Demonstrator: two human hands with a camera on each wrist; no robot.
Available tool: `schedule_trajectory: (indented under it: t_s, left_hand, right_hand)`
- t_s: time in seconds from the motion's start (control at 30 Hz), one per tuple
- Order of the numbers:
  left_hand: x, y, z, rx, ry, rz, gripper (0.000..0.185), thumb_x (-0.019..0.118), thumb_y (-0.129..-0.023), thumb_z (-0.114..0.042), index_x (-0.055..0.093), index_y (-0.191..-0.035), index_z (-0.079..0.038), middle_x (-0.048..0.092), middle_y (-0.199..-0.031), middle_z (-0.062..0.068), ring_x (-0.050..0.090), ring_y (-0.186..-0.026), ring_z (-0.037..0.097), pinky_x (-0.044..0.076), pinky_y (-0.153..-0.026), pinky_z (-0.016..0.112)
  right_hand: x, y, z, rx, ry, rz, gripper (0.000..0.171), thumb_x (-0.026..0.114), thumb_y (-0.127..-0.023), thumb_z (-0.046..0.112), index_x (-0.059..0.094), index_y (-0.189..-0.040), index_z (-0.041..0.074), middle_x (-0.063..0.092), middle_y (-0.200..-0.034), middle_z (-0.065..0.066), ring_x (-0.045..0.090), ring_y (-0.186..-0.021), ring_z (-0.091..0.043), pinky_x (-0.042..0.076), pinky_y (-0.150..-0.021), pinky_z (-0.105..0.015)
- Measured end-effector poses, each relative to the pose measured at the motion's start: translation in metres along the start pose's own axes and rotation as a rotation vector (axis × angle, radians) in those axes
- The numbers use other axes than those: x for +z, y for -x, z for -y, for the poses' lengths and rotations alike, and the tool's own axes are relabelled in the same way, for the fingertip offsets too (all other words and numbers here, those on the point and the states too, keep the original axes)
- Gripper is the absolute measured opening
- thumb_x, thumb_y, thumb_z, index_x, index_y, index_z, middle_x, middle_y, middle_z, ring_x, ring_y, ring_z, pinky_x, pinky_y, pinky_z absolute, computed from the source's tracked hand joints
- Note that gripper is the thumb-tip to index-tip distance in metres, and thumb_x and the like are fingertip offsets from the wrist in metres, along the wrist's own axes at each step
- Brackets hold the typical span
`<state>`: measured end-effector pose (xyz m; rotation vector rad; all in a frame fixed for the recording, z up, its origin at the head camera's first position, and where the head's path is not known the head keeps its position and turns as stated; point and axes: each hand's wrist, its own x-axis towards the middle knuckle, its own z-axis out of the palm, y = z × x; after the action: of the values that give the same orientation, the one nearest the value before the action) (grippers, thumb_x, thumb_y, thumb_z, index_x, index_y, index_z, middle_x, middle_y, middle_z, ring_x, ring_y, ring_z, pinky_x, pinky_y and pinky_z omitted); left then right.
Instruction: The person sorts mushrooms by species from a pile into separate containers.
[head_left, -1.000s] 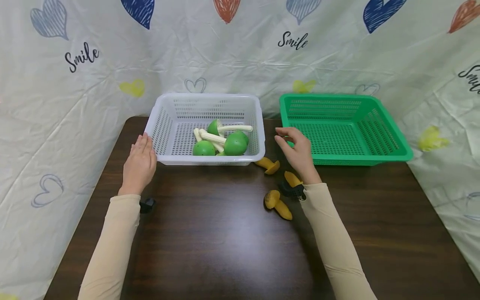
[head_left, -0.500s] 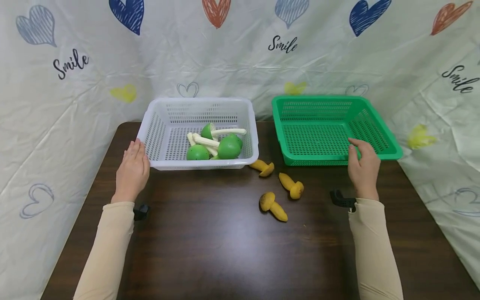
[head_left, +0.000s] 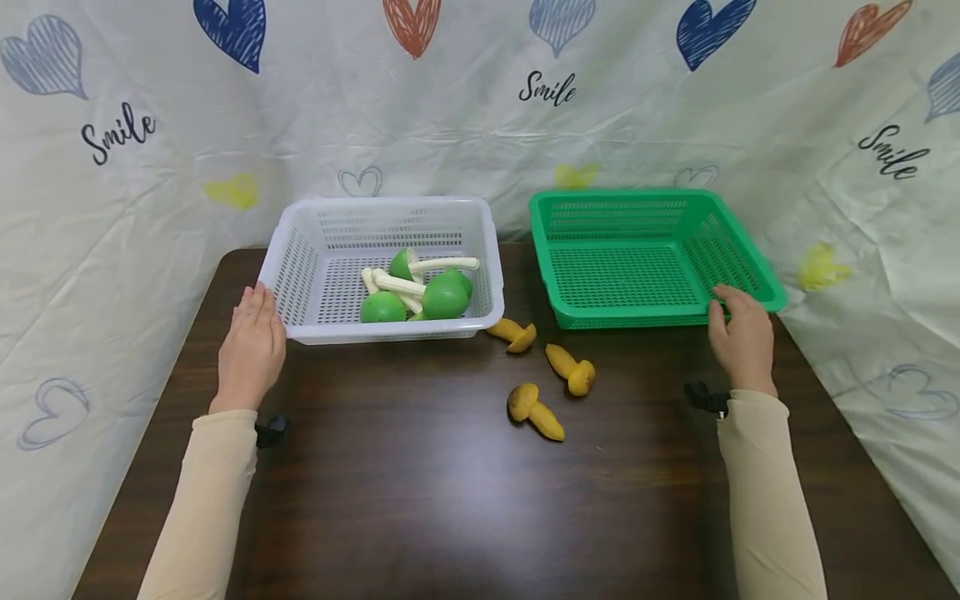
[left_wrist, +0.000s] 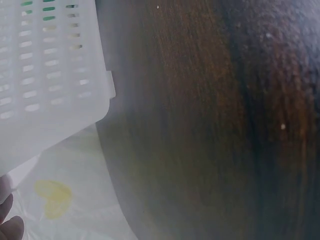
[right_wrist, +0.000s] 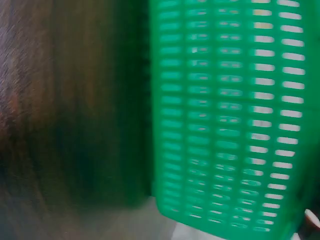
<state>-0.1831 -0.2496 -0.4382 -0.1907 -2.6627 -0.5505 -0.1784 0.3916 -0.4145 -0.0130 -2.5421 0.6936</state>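
In the head view, my left hand [head_left: 252, 343] lies with straight fingers against the left side of the white basket [head_left: 390, 333]. Its fingertips [left_wrist: 12, 227] peek into the left wrist view beside the basket's corner. Inside that basket lie several green-capped mushrooms [head_left: 446, 296] with white stems. My right hand [head_left: 744, 340], fingers loosely bent, is at the front right corner of the green basket [head_left: 637, 319], its fingertips overlapping the rim. The right wrist view shows the basket's slotted front wall [right_wrist: 220, 120] up close, with a bit of a finger at the lower right.
Three yellow mushrooms lie on the dark wooden table [head_left: 420, 500]: one [head_left: 514, 335] by the white basket's front right corner, another [head_left: 572, 370] in front of the gap between baskets, a third [head_left: 535, 412] nearer. A printed cloth [head_left: 442, 108] hangs behind.
My right hand has moved right from between the baskets to the green basket's front right corner. My left hand stays at the white basket. The whole head view has shifted slightly.
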Motion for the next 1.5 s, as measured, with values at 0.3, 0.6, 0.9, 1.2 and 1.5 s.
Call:
schedule_trajectory:
  t_s: [0.3, 0.6, 0.9, 1.2, 1.5]
  left_hand:
    - [-0.011, 0.017, 0.007, -0.051, 0.005, 0.006, 0.047, 0.039, -0.099, -0.014, 0.037, -0.135, 0.016, 0.031, -0.145, 0.027, 0.022, -0.138, 0.038, 0.015, -0.111, 0.049]
    - [-0.014, 0.013, 0.009, -0.046, 0.008, 0.014, 0.047, 0.038, -0.099, -0.014, 0.036, -0.135, 0.016, 0.03, -0.146, 0.027, 0.022, -0.138, 0.038, 0.016, -0.11, 0.05]
    - [-0.009, 0.006, 0.007, -0.037, 0.032, 0.035, 0.047, 0.035, -0.1, -0.014, 0.035, -0.136, 0.016, 0.027, -0.147, 0.026, 0.019, -0.139, 0.037, 0.013, -0.112, 0.048]
    - [-0.005, 0.001, 0.002, -0.031, 0.045, 0.023, 0.047, 0.036, -0.099, -0.014, 0.035, -0.134, 0.018, 0.028, -0.146, 0.028, 0.019, -0.139, 0.039, 0.013, -0.112, 0.048]
    - [-0.004, -0.002, -0.005, -0.03, 0.061, 0.013, 0.046, 0.039, -0.099, -0.012, 0.037, -0.133, 0.018, 0.029, -0.145, 0.029, 0.02, -0.139, 0.039, 0.012, -0.113, 0.046]
  right_hand:
    - [0.032, -0.009, -0.002, -0.175, 0.014, -0.029, 0.031, 0.042, -0.099, 0.01, 0.064, -0.101, -0.01, 0.06, -0.106, -0.03, 0.048, -0.108, -0.047, 0.018, -0.108, -0.058]
    - [0.04, -0.014, 0.001, -0.145, 0.021, -0.023, 0.031, 0.039, -0.1, 0.012, 0.058, -0.089, -0.009, 0.055, -0.093, -0.029, 0.045, -0.099, -0.048, 0.014, -0.108, -0.057]
    - [0.035, -0.01, 0.005, -0.108, 0.061, -0.057, 0.032, 0.037, -0.1, 0.013, 0.057, -0.088, -0.009, 0.054, -0.092, -0.029, 0.043, -0.097, -0.048, 0.017, -0.104, -0.057]
    - [0.034, -0.006, 0.001, -0.11, 0.069, -0.108, 0.035, 0.035, -0.1, 0.016, 0.056, -0.083, -0.008, 0.052, -0.087, -0.027, 0.042, -0.089, -0.047, 0.019, -0.103, -0.056]
    - [0.03, 0.0, -0.001, -0.12, 0.073, -0.157, 0.034, 0.036, -0.099, 0.012, 0.054, -0.078, -0.008, 0.051, -0.083, -0.027, 0.042, -0.085, -0.047, 0.022, -0.1, -0.057]
